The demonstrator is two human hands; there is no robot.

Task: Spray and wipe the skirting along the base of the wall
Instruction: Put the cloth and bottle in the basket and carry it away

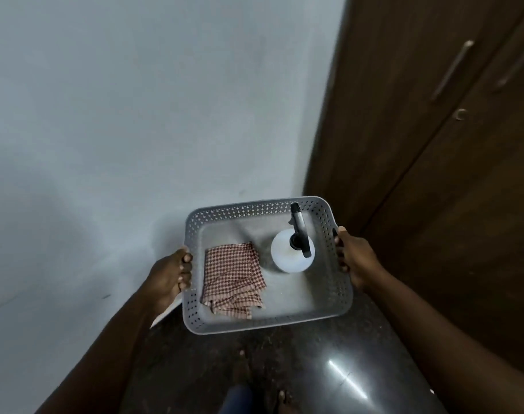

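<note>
I hold a grey perforated basket (256,322) in the air in front of me. My left hand (169,279) grips its left rim and my right hand (354,255) grips its right rim. Inside, a white spray bottle (287,256) with a black trigger head stands upright at the right. A folded red-and-white checked cloth (232,279) lies flat at the left. A short pale strip of skirting (165,313) shows at the wall's base, just below my left wrist; the basket and my arms hide the rest.
A pale blue-white wall (135,115) fills the left and centre. A dark brown wooden wardrobe (434,144) with metal handles stands at the right. Below lies a dark glossy floor (329,369); my bare feet (281,398) show at the bottom edge.
</note>
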